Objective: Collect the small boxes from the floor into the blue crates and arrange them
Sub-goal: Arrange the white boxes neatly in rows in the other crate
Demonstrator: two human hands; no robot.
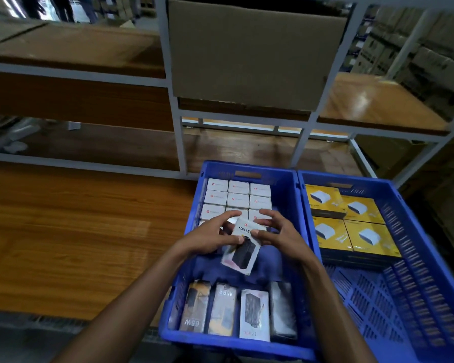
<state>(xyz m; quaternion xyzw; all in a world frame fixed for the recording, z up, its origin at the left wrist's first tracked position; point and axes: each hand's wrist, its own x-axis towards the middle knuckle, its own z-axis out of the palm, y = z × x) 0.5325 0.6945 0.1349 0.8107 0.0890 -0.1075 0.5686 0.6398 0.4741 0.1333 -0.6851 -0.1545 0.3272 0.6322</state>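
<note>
Both hands hold one small white box [243, 247] printed "HALLEY" with a black device pictured, tilted above the middle of the left blue crate [286, 179]. My left hand [215, 235] grips its left edge. On the right edge sits my right hand [275, 229]. Small white boxes [237, 197] fill the crate's far end in neat rows. Several upright boxes [236, 310] stand along its near end. The right blue crate [417, 297] holds yellow boxes [349, 224] at its far end.
A grey metal rack [176, 100] with wooden shelves stands behind the crates. A large cardboard carton [252, 51] sits on the shelf straight ahead. A wooden board [76, 231] lies left of the crates. The right crate's near half shows its bare perforated floor.
</note>
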